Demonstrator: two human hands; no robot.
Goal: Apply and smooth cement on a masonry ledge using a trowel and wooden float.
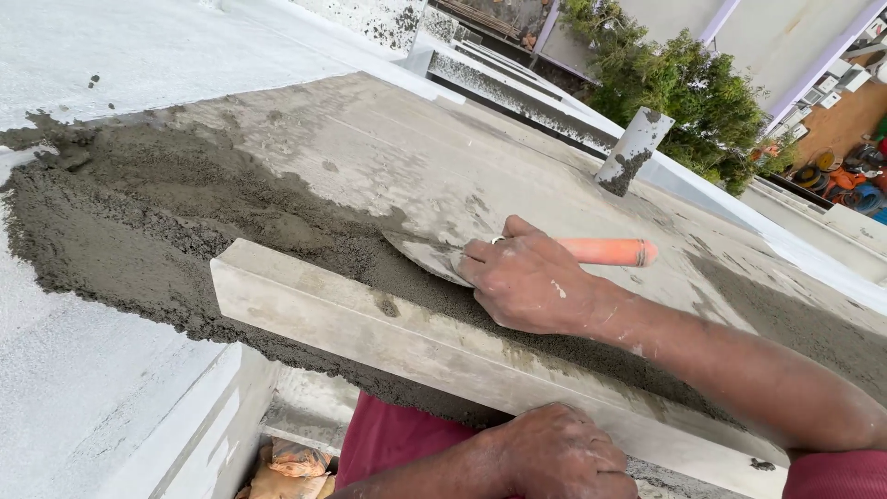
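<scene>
Gripping the trowel (pixel 434 254) by its orange handle, the right hand (pixel 527 282) was closed, blade pointing left across wet mortar (pixel 139 222). Nearer the body, the left hand (pixel 564 453) curled over the straightedge (pixel 370 319) (its length ran left-right).

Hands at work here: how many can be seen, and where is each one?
2. The right hand grips an orange-handled trowel on the wet mortar. The left hand rests on the near edge of the long straightedge. No other person's hands show.
</scene>
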